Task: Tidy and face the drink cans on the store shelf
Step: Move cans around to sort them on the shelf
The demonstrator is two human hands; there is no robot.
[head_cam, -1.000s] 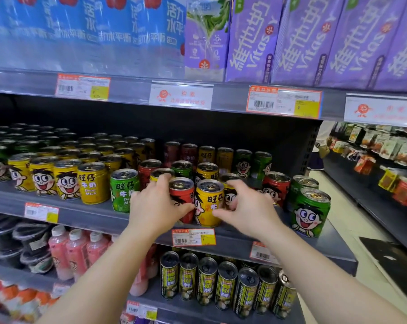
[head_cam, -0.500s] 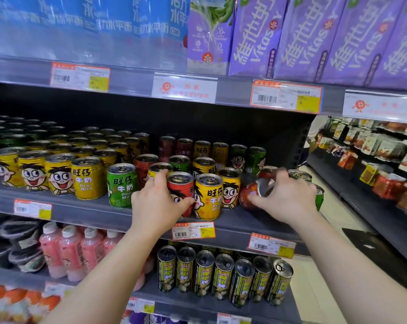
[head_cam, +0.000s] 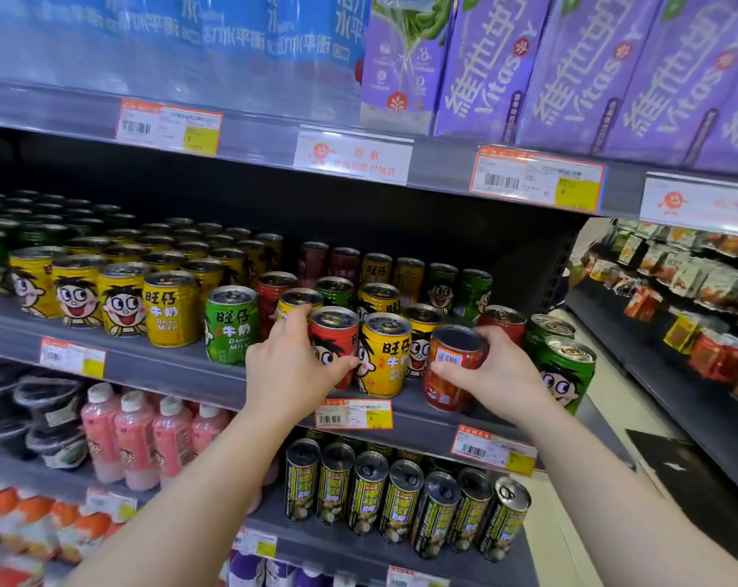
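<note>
The right hand (head_cam: 496, 374) grips a red can (head_cam: 454, 366), barcode outward; turn its face forward. The left hand (head_cam: 291, 366) clasps another can (head_cam: 331, 341).

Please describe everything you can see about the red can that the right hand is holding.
The red can is a short metal drink can with a glossy red label and a silvery top rim. It stands roughly upright, tilted slightly, at the front edge of the shelf, with its barcode side facing the camera, so the cartoon face is not showing. The right hand wraps it from the right, fingertips on the label. A yellow can is close on its left. Whether its base rests on the shelf is unclear.
</note>
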